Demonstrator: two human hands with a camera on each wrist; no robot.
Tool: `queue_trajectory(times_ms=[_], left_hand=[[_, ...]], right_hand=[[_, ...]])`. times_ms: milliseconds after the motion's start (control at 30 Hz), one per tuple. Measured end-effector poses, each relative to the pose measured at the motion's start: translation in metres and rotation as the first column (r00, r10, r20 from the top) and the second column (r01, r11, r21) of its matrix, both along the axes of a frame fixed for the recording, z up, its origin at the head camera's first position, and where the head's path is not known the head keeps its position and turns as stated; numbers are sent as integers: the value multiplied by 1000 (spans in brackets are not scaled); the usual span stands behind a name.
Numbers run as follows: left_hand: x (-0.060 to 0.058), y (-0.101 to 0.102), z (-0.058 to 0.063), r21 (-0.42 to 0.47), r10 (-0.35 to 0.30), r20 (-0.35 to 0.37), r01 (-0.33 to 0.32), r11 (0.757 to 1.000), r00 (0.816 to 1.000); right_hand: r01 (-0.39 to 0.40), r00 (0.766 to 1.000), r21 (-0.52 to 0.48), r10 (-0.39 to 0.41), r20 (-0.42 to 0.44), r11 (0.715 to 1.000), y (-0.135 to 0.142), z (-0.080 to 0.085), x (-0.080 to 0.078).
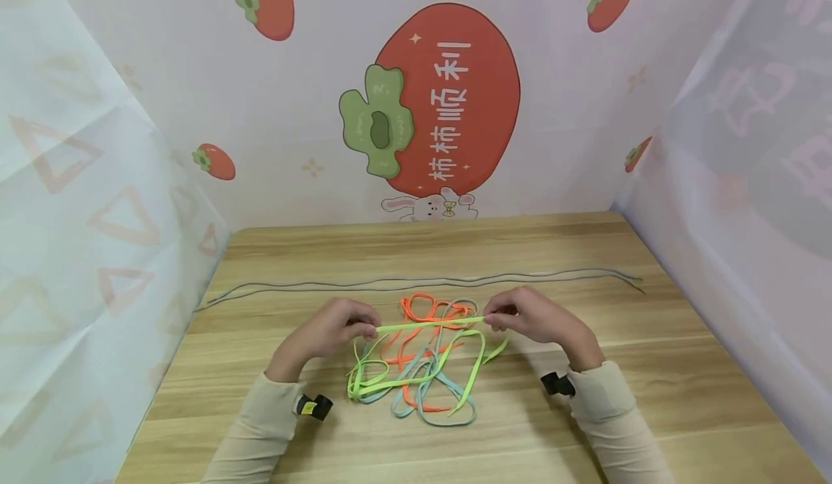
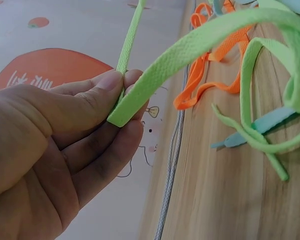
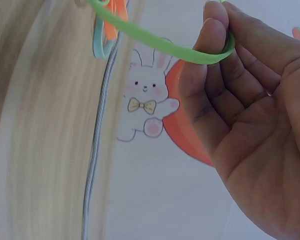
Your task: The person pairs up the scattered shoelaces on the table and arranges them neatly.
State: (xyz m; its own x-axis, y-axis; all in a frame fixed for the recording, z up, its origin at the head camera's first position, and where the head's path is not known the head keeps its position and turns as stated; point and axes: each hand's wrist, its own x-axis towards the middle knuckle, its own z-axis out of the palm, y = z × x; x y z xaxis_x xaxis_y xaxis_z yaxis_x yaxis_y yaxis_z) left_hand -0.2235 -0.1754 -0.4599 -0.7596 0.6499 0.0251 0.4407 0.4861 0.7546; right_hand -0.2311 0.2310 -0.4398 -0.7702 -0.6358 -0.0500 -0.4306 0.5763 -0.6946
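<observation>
A flat neon-green shoelace [image 1: 429,324] is stretched between both hands above a loose pile of laces. My left hand [image 1: 341,325] pinches it between thumb and fingertips; in the left wrist view the lace [image 2: 185,55] folds over at the fingers and trails down to the right. My right hand [image 1: 529,316] pinches the other end of the stretch, and the lace [image 3: 160,47] loops round its fingertips in the right wrist view. Below lie tangled orange [image 1: 409,357] and light blue laces [image 1: 448,424], mixed with more of the green.
Behind the pile, a thin grey cord [image 1: 364,284], laid doubled, runs across nearly the whole wooden table [image 1: 312,245]. A white printed backdrop [image 1: 312,108] with persimmon pictures rises at the back, with similar sheets on both sides. Each wrist carries a small black camera.
</observation>
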Motion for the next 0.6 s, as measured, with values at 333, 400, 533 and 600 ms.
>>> queue_trajectory(times_ms=[333, 400, 533, 600], left_hand=[[-3, -13, 2, -9, 54, -15, -54, 998, 998], [-4, -16, 2, -11, 62, -11, -62, 998, 998], [-5, -21, 1, -22, 74, -14, -74, 997, 997], [-6, -23, 1, -33, 77, -23, -77, 996, 997]], right_hand=[[79, 997, 12, -79, -6, 997, 15, 0, -6], [86, 996, 16, -86, -13, 996, 19, -2, -7], [98, 995, 10, -97, -18, 995, 25, -4, -10], [104, 994, -1, -104, -17, 995, 29, -5, -11]])
